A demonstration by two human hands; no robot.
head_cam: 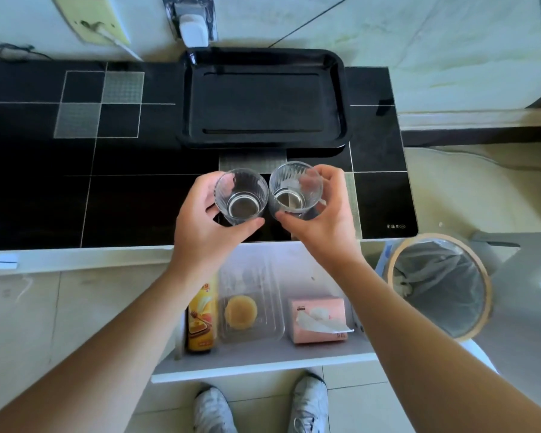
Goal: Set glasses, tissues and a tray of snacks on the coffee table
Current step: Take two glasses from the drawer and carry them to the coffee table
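Two clear ribbed glasses hover side by side over the front of the black coffee table point(122, 198). My left hand point(200, 220) grips the left glass point(241, 196); my right hand point(328, 220) grips the right glass point(295, 187). Beyond them an empty black tray point(263, 98) rests on the table. In the open white drawer point(263, 364) below lie a pink tissue pack point(319, 318), a clear plastic box holding a round yellow snack point(250, 307), and a tall yellow snack tube point(202, 317).
A bin point(441, 285) with a wooden rim and a grey liner stands on the floor right of the drawer. A white plug point(194, 31) sits in a wall socket behind the tray. My white shoes point(310, 404) are under the drawer's front edge.
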